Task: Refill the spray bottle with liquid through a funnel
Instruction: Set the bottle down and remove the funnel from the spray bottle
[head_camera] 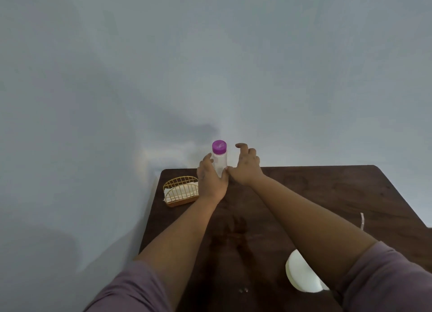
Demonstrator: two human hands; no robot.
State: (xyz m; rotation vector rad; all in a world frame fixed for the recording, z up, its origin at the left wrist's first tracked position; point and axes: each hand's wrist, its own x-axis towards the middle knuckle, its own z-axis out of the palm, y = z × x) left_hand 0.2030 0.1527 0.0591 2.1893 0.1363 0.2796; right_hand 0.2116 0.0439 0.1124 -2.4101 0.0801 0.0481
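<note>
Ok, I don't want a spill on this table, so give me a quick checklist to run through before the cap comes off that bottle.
1. Bottle upright at the table's far edge: ok.
2. Purple cap on: ok.
3. Left hand steadying the bottle, fingers round its side: ok.
4. Right hand free for the cap, fingers curled beside it, holding nothing: ok.
5. Funnel within reach: not ok, none in view.
6. Liquid level in the bottle: cannot tell, the clear body shows no line.
Only a wire basket and a white bowl sit nearby.
</note>
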